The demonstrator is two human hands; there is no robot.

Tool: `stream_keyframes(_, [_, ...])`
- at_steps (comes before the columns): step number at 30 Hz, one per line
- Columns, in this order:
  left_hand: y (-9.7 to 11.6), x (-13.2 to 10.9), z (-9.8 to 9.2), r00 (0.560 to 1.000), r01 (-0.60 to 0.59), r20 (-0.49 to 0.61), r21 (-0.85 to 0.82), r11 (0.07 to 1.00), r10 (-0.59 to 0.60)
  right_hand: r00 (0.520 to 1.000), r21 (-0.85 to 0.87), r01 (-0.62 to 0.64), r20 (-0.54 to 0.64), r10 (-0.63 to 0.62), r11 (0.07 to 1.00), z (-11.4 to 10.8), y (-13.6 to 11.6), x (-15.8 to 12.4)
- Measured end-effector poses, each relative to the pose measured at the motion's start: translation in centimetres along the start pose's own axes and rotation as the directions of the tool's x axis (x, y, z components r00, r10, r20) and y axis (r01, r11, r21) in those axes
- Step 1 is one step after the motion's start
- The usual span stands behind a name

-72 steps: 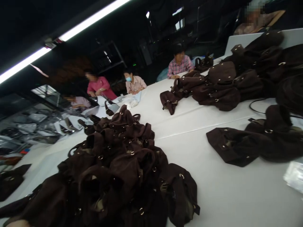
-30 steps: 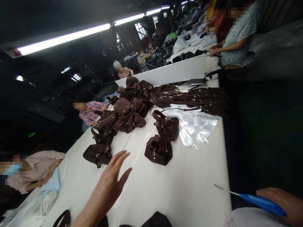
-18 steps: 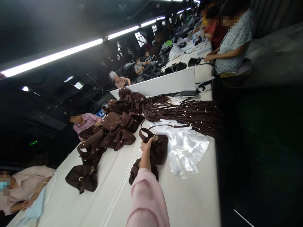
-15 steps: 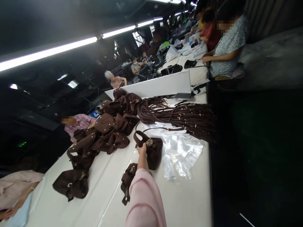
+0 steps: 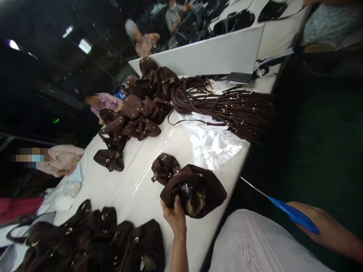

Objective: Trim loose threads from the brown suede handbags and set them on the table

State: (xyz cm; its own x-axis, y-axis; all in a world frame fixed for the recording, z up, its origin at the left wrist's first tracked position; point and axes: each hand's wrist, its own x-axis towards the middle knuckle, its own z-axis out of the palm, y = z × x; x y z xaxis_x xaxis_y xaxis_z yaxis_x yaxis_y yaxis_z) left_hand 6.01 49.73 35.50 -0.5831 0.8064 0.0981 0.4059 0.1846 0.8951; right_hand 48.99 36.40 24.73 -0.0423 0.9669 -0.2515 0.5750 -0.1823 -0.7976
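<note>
My left hand (image 5: pixel 175 217) is closed on the edge of a dark brown handbag (image 5: pixel 214 185), thumb at its mouth. The bag lies tilted near the table's edge, its opening turned to me, with a paler lining and something shiny and clear inside. Just behind it sits a smaller crumpled brown bag (image 5: pixel 164 168). To the right, off the table, my right hand (image 5: pixel 319 223) is wrapped round the blue handle of a tool (image 5: pixel 292 215) with a long thin metal shaft. The shaft's tip points toward the table edge; its exact kind is unclear.
Brown straps with gold buckles (image 5: pixel 227 105) lie bundled beyond clear plastic bags (image 5: pixel 212 145). Brown bags are heaped at mid-table (image 5: pixel 141 107) and front left (image 5: pixel 93 238). A white board (image 5: pixel 198 51) crosses the table (image 5: pixel 136 166). Several people sit along the far side.
My left hand has drawn the brown bag toward me, and its mouth now faces me. My right hand with the blue-handled tool has come into view. The view has tipped downward.
</note>
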Motion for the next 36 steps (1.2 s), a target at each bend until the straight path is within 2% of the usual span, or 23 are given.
stream_keyframes(1, [-0.8,-2.0,-1.3,1.000,0.018,0.005,0.050,0.999,-0.018,0.996,0.009,0.017,0.082,-0.018,1.000,-0.3,0.1,0.3])
stream_keyframes(3, [-2.9,-5.8,-3.7,0.995,0.041,0.079,0.169,0.985,-0.055,0.978,-0.004,0.042,0.202,-0.041,0.999,-0.6,-0.2,1.3])
stream_keyframes(6, [-5.8,-10.2,-6.7,0.961,0.060,0.236,0.339,0.939,-0.147,0.962,-0.078,0.083,0.266,-0.060,0.993,0.0,-1.1,2.6])
stream_keyframes(8, [-7.0,-11.5,-8.3,0.925,0.062,0.326,0.379,0.923,-0.196,0.949,-0.104,0.110,0.305,-0.074,0.988,0.7,-1.7,3.1])
stream_keyframes(11, [-7.3,-10.9,-9.7,0.827,-0.015,0.529,0.355,0.935,-0.188,0.929,-0.104,0.121,0.364,-0.076,0.987,1.4,-2.8,3.8])
stream_keyframes(14, [-6.8,-8.6,-9.8,0.732,-0.198,0.663,0.430,0.881,-0.159,0.910,-0.097,0.098,0.412,-0.050,0.991,1.4,-4.6,4.5])
stream_keyframes(16, [-6.6,-7.0,-9.2,0.680,-0.307,0.712,0.494,0.814,-0.175,0.906,-0.106,0.079,0.422,-0.027,0.991,1.1,-5.9,4.7])
stream_keyframes(17, [-6.6,-6.5,-8.7,0.640,-0.346,0.744,0.500,0.794,-0.190,0.906,-0.116,0.067,0.424,-0.012,0.991,0.9,-6.4,4.8])
stream_keyframes(19, [-7.0,-5.8,-7.6,0.552,-0.388,0.809,0.466,0.795,-0.204,0.908,-0.137,0.037,0.419,0.024,0.990,0.6,-7.1,4.6])
stream_keyframes(20, [-7.2,-5.6,-7.0,0.521,-0.393,0.831,0.435,0.810,-0.193,0.911,-0.143,0.020,0.410,0.041,0.989,0.6,-7.1,4.4])
stream_keyframes(21, [-7.6,-5.6,-6.4,0.511,-0.388,0.842,0.403,0.828,-0.170,0.913,-0.145,0.004,0.404,0.056,0.989,0.5,-7.0,4.1])
stream_keyframes(22, [-7.9,-5.7,-6.0,0.528,-0.368,0.837,0.377,0.850,-0.142,0.915,-0.142,-0.013,0.397,0.069,0.990,0.5,-6.9,3.8])
stream_keyframes(24, [-8.6,-5.8,-5.4,0.640,-0.242,0.760,0.343,0.908,-0.117,0.917,-0.115,-0.045,0.390,0.087,0.992,0.5,-6.7,2.9])
stream_keyframes(26, [-9.0,-5.6,-5.1,0.759,-0.071,0.631,0.322,0.944,-0.159,0.905,-0.073,-0.080,0.413,0.103,0.994,0.4,-7.2,2.0])
stream_keyframes(28, [-8.8,-4.9,-5.1,0.828,0.063,0.510,0.327,0.943,-0.232,0.864,-0.004,-0.128,0.490,0.113,0.992,0.2,-8.8,1.1])
stream_keyframes(32, [-7.3,-2.9,-4.1,0.884,0.219,0.321,0.356,0.908,-0.339,0.714,0.163,-0.170,0.700,0.007,0.972,-0.5,-14.0,0.7])
stream_keyframes(34, [-6.4,-2.3,-3.1,0.897,0.276,0.244,0.342,0.898,-0.368,0.683,0.200,-0.095,0.726,-0.082,0.975,-0.6,-16.0,1.3])
stream_keyframes(36, [-5.4,-2.2,-2.1,0.903,0.304,0.205,0.322,0.897,-0.379,0.682,0.194,0.017,0.715,-0.153,0.981,-0.7,-16.5,2.4])
